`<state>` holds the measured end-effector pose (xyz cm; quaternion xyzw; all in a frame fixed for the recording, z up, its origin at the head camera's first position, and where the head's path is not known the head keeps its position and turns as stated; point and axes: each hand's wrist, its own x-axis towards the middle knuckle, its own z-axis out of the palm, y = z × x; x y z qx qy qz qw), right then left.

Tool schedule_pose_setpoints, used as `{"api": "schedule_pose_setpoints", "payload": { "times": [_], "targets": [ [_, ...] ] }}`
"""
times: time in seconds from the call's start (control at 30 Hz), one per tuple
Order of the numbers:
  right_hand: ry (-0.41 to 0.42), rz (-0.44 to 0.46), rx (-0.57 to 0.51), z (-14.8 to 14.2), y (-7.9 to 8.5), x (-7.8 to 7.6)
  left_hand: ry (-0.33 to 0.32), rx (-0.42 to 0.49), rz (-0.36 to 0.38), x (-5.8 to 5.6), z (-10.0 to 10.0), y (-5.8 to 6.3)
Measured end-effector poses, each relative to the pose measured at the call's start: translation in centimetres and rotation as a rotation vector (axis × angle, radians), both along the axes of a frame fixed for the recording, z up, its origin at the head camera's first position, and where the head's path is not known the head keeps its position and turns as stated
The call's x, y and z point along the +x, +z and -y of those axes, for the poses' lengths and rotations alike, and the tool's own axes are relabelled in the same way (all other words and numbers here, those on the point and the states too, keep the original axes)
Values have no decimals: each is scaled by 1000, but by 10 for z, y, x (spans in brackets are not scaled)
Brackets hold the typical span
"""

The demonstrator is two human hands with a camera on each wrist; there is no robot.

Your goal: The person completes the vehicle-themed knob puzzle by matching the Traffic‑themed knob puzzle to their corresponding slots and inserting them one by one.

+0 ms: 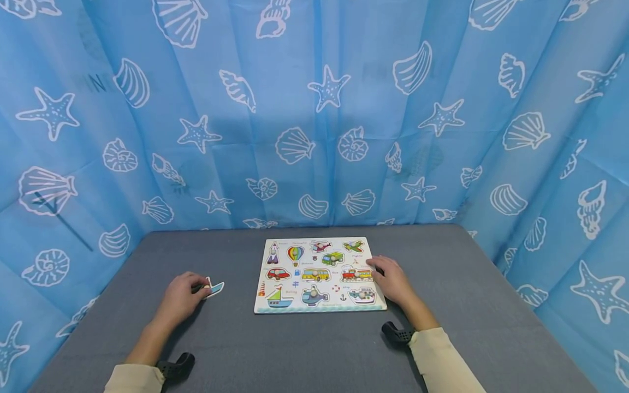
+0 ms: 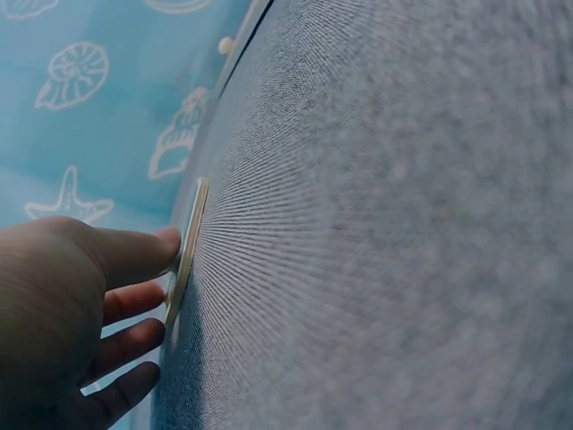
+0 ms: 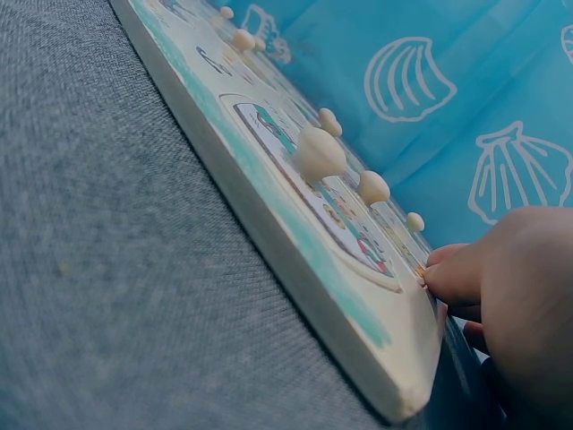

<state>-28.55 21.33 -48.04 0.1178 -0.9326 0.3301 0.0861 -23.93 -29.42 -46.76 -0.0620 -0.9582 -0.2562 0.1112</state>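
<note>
A flat wooden puzzle board (image 1: 339,302) lies on the table, with vehicle pieces such as a bus (image 1: 315,274), a train (image 1: 357,274) and a ship (image 3: 351,224) set in it. Round wooden knobs (image 3: 320,154) stand up from the pieces. To the left of the board, my left hand (image 1: 183,295) pinches a small white-and-blue puzzle piece (image 1: 215,289), partly covered by the fingers. The left wrist view has this piece (image 2: 185,260) edge-on, close over the cloth. My right hand (image 1: 391,278) grips the board's right edge, thumb on top, other fingers partly hidden at the side.
Grey cloth (image 1: 314,349) covers the table. A blue curtain (image 1: 295,109) with white shells and starfish hangs behind it and along both sides. Black wrist mounts (image 1: 397,333) sit by the cream sleeves (image 1: 442,357).
</note>
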Motion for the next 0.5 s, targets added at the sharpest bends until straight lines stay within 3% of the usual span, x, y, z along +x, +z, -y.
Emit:
{"api": "schedule_pose_setpoints", "payload": {
  "times": [0.27,0.5],
  "targets": [
    [3,10,15,2,1,1,4,-17,6,2,-2,-1],
    [4,9,10,1,2,0,-43,-10,-21,3,-13,5]
  ]
}}
